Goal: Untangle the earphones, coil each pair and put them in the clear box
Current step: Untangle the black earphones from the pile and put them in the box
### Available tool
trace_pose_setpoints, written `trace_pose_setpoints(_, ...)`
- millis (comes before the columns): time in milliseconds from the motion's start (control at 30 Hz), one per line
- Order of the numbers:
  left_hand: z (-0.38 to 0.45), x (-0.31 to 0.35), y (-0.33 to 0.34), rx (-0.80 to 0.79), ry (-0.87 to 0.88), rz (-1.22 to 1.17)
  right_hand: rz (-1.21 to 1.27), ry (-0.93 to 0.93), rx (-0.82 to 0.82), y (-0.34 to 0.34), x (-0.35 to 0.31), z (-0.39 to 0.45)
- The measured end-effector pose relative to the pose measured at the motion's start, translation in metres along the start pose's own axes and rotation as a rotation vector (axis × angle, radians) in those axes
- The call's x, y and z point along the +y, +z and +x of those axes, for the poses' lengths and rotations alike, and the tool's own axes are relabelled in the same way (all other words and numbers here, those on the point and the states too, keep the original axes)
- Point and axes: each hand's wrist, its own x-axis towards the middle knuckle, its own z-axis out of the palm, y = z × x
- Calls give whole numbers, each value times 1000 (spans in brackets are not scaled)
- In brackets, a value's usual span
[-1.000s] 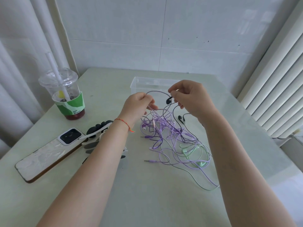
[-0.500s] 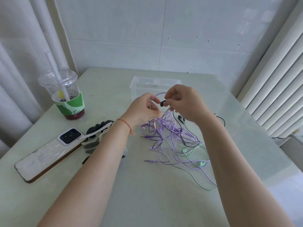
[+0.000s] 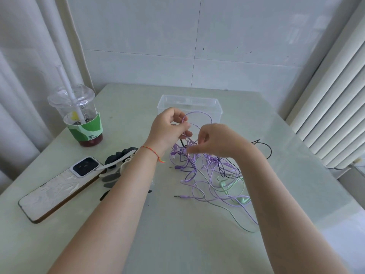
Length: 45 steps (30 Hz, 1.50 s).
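The earphones (image 3: 209, 173) lie in one tangled heap on the desk (image 3: 177, 244), just in front of the clear box (image 3: 189, 103), which looks empty. Purple cords make up most of the heap, with a mint-green pair toward the right and a black cord trailing off to the far right.

The left hand (image 3: 169, 129) is raised over the heap, and its thumb and fingers pinch a purple cord that arches up in a loop toward the box. The right hand (image 3: 215, 141) is beside it, slightly lower, with fingertips closed on strands at the top of the heap; which strand they hold I cannot tell, as the fingers are blurred.

These cords should be light, limp and springy, and likely to snag on one another. Hard pulling would probably tighten the knots. The better hold seems to be near a plug or an earbud, feeding that end back through the loops.

Compared with half a second ago, the right hand has dropped lower into the heap. The black earbud it was holding near the left hand is no longer visible. The purple loop now stands higher and wider.
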Motion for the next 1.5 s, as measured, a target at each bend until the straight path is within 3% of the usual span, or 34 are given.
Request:
trace_pose_setpoints(100,1,-2,-1,32,-15,25,-80,-35,-81,0,-1,-1)
trace_pose_setpoints(200,3,-6,-3,71,-47,90,77,-67,-42,-11,0,-3)
trace_pose_setpoints(367,5,-16,-5,103,-141,196,726,-152,238,-25,-3,-9)
trace_pose_setpoints(500,8,-25,-9,169,-222,233,1236,-365,190,-37,-2,-14)
trace_pose_setpoints(633,10,-30,-12,152,-277,263,1402,-444,212,-42,0,-13)
trace_pose_setpoints(833,12,-13,-6,110,-130,181,1017,-195,260,-40,0,-16)
trace_pose_setpoints(1033,14,1,-16,217,-129,-95,912,-127,399,-47,3,-17)
trace_pose_setpoints(1133,13,10,-16,304,-75,-189,636,-72,328,-51,12,-17)
trace_pose_setpoints(1267,-5,32,-5,476,181,-28,390,23,189,-45,24,-15)
trace_pose_setpoints(1333,-14,44,8,377,270,57,385,45,198,-48,27,-15)
trace_pose_setpoints(1400,-23,54,23,122,222,155,341,39,175,-53,30,-17)
trace_pose_setpoints(1500,-29,46,40,-202,115,540,134,10,-75,-59,32,-30)
